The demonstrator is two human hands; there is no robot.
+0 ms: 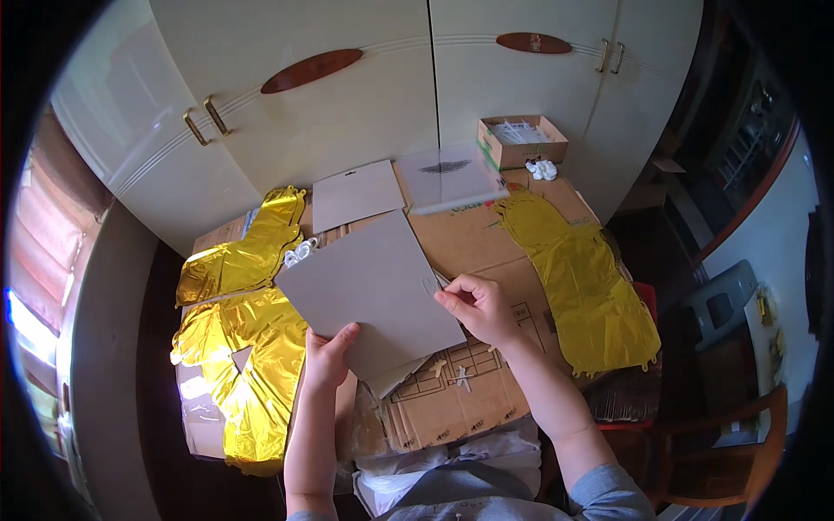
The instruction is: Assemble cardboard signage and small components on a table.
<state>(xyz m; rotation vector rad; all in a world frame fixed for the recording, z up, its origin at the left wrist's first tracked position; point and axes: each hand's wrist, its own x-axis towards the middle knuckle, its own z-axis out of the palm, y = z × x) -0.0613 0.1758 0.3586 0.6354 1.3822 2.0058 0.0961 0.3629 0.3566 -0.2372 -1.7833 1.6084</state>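
Note:
A large grey cardboard sheet (369,282) is held tilted above the table. My left hand (328,354) grips its near-left edge, with the thumb on the face towards me. At the right edge, the thumb and forefinger of my right hand (473,306) are pinched together on the sheet. Beside those fingertips a small looped shape like a paper clip (428,285) shows against the card; whether my fingers touch it is unclear. Part of another layer peeks out behind that edge. Below the sheet, a small pale cross-shaped piece (462,379) lies on the brown cardboard (473,408).
Flat gold foil balloons (261,347) spread over the left side; another foil balloon (578,291) lies right. Behind are a second grey card (356,195), a clear plastic bag (443,182), a white coil (300,252) and a carton (517,154) of white sticks. Cabinets (339,113) stand behind.

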